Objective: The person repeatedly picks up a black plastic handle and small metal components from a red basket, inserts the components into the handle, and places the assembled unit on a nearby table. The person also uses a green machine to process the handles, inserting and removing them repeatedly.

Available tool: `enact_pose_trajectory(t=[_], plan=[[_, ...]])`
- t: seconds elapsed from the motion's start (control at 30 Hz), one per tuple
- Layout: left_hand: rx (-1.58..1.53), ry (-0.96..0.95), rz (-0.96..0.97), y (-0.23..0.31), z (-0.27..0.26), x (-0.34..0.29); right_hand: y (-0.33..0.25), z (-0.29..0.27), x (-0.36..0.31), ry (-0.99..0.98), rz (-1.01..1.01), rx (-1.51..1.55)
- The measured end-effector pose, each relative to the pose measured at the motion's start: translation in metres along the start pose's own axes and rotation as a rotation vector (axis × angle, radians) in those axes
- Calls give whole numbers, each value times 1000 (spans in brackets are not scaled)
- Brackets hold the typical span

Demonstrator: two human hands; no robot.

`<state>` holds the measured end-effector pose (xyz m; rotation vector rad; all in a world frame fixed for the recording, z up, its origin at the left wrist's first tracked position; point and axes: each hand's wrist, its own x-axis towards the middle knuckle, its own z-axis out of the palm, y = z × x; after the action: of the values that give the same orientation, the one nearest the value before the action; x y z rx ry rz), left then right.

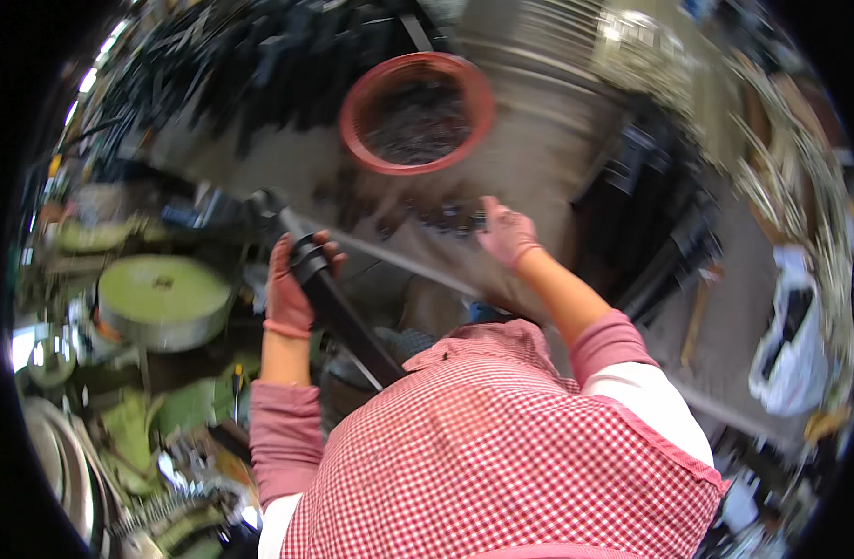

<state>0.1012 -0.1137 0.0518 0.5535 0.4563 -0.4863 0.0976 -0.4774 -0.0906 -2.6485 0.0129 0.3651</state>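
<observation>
My left hand [289, 296], in a pinkish glove, is closed around a long, flat black strip [348, 321] that looks like a belt. One end is rounded and points up and away; the other runs down toward my checked apron [464, 438]. My right hand [508, 233], gloved the same way, is over the worktable [529, 130] with its fingers drawn together. Beside its fingertips lies a row of small dark pieces [446, 219], blurred. Whether one of them is between the fingers is hard to make out. Beyond stands a red basket [354, 147] holding many small dark pieces [418, 121].
Black strips [259, 74] are heaped at the far left, and a black bundle [637, 168] lies at the right. Pale strips [753, 130], a wooden-handled tool [695, 326] and a white plastic bag [788, 363] are farther right. Green machinery with a round disc [162, 287] stands left.
</observation>
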Motion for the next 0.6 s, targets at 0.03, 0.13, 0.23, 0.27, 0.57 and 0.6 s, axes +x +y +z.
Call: enact_pose_trajectory(t=[0.03,0.13,0.23,0.27,0.57,0.6], plan=[[-57,16,26,-5,-8,-12,6,8,11,-42,-22,-43],[-2,107,96,-28,-9,-42,19,25,22,-13,-164,13],[268,431,214,-65,10,-62,22,24,11,60,-130,4],[319,419,355,-70,15,-71,19,20,5,101,-118,14],[1397,732,1002,-26,-15,-187,-198,-31,-57,-491,-637,1157],[1448,729,999,-28,-21,-203,-229,-33,-70,-571,-640,1198]])
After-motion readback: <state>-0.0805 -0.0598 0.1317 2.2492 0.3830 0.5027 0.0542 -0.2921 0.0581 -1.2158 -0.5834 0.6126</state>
